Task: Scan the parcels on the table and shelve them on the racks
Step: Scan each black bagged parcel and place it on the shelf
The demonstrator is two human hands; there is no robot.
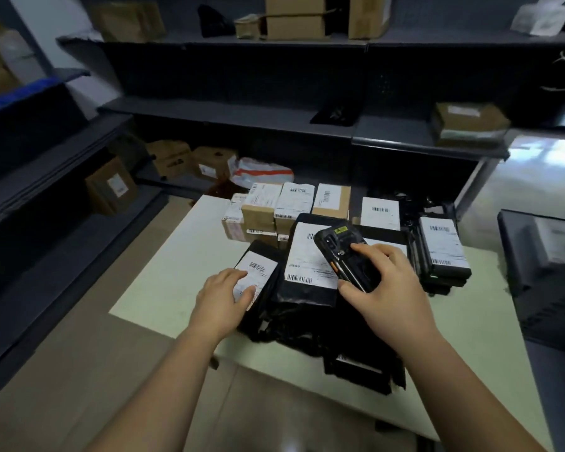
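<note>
A pale table (163,288) carries a pile of parcels. My right hand (385,288) grips a black handheld scanner (346,256), held over a black bag parcel with a white label (310,256). My left hand (222,295) rests on the label of a smaller black bag parcel (258,265) at the pile's left edge, thumb and fingers on the label. Behind lie several cardboard boxes with barcode labels (261,203), and a stack of black parcels (441,249) at the right.
Dark grey racks (229,112) run along the back and the left. Cardboard boxes (294,17) sit on the upper shelf, one box (467,125) on the middle shelf, others (111,187) low at the left. A dark counter (542,256) stands at the right.
</note>
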